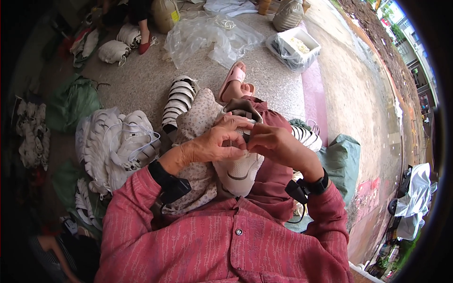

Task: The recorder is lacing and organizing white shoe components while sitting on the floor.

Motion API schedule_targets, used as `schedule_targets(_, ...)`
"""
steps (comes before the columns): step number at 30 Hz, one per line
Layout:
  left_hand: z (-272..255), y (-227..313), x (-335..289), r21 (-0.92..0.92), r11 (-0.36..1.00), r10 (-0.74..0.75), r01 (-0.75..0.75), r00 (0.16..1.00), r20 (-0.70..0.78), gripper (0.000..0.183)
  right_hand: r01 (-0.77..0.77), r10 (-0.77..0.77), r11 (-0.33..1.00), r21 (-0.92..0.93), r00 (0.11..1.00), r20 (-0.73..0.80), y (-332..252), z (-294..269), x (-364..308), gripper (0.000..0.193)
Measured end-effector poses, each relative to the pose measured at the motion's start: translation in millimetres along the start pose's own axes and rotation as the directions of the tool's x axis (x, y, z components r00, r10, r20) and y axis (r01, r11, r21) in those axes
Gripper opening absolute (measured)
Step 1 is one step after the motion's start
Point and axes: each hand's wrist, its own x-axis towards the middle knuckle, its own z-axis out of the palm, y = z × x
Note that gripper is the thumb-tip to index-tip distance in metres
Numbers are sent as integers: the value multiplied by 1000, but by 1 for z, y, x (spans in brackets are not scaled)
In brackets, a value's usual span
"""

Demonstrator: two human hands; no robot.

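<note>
White shoe upper (238, 172) lies on my lap, long axis running away from me, toe end toward my belly. Both hands meet at its far collar edge: left hand (214, 144) and right hand (273, 144) fingers pressed together, pinching that rim. Mesh-textured, pale trim.

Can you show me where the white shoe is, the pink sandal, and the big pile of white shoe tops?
White shoe (238, 172), head view, on its toe.
Pink sandal (233, 78), head view, on its strap.
Pile of shoe tops (120, 141), head view, on the pile's middle.
</note>
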Motion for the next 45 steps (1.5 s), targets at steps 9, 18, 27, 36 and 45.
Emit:
schedule_targets(9, 5, -4, 8, 90, 996, -16, 27, 993, -114, 20, -93, -105, 774, -626, 956, -272, -5, 30, -5, 24)
schedule_targets(18, 8, -1, 10, 194, 981, 16, 15, 987, -157, 22, -74, 32, 975, -210, 980, -197, 8, 3, -13, 43)
schedule_targets(27, 9, 5, 15, 206, 976, -49, 68, 994, -95, 16, 177, -188, 942, -284, 982, -11, 28, -17, -3, 15)
schedule_targets(36, 13, 9, 19, 242, 960, -113, 143, 985, -133, 16, 1, 0, 938, -345, 1000, 1, 24, 0, 5, 23)
schedule_targets(45, 14, -1, 16, 260, 961, -51, 94, 985, -167, 20, -234, 83, 892, -388, 926, -368, 30, 44, 4, 21)
